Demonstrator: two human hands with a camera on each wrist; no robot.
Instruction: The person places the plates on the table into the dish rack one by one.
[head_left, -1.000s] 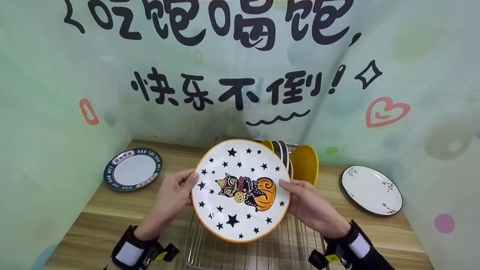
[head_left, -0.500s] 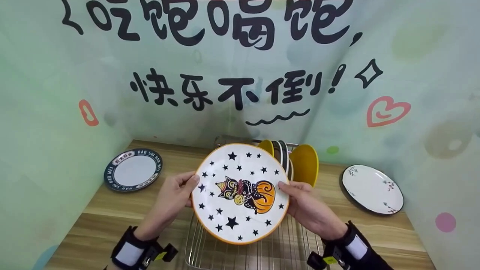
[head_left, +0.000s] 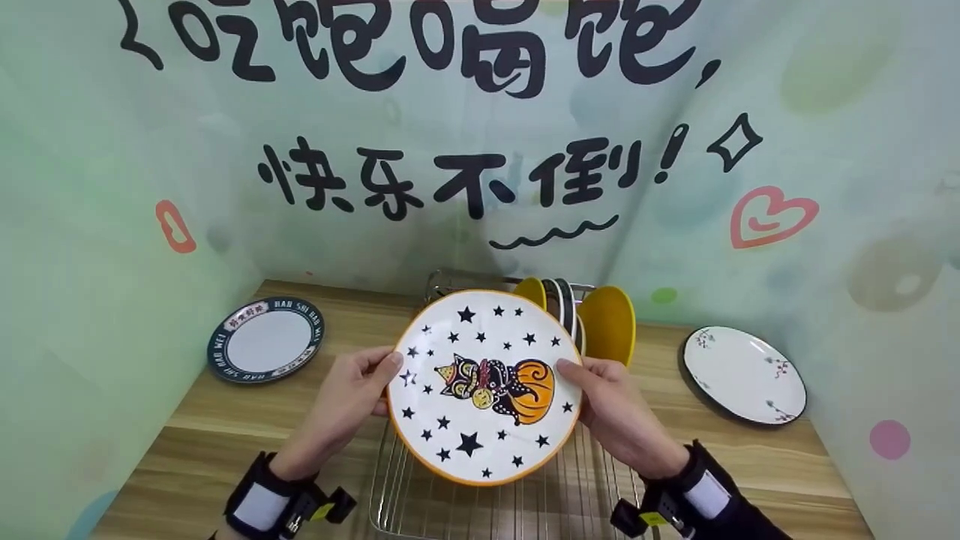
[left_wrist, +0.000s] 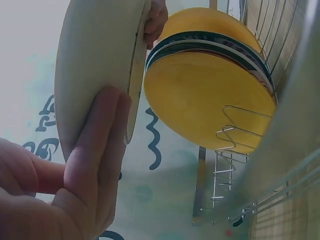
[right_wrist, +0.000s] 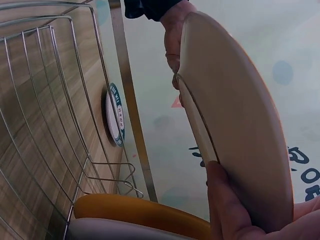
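A round white plate (head_left: 480, 330) with an orange rim, black stars and a cat-and-pumpkin picture is held up in front of me, tilted toward the head camera. My left hand (head_left: 351, 401) grips its left edge, thumb on the front face. On the opposite edge, my right hand (head_left: 621, 409) pinches the rim the same way. Both wrist views show fingers spread behind the plate's pale underside (left_wrist: 100, 55). Beneath and behind it stands a wire dish rack (head_left: 517, 517), partly covered by the plate. Yellow plates (head_left: 609, 326) and dark-rimmed plates (head_left: 564, 304) stand on edge in the rack.
On the wooden table (head_left: 202, 465), a dark-rimmed plate (head_left: 274, 341) lies at the left. A white plate with floral sprigs (head_left: 745, 375) lies at the right. A printed cloth backdrop (head_left: 465, 112) closes off the back and sides.
The held plate has dropped slightly and tilted a little, with both hands keeping hold of its edges. The other plates have stayed in place.
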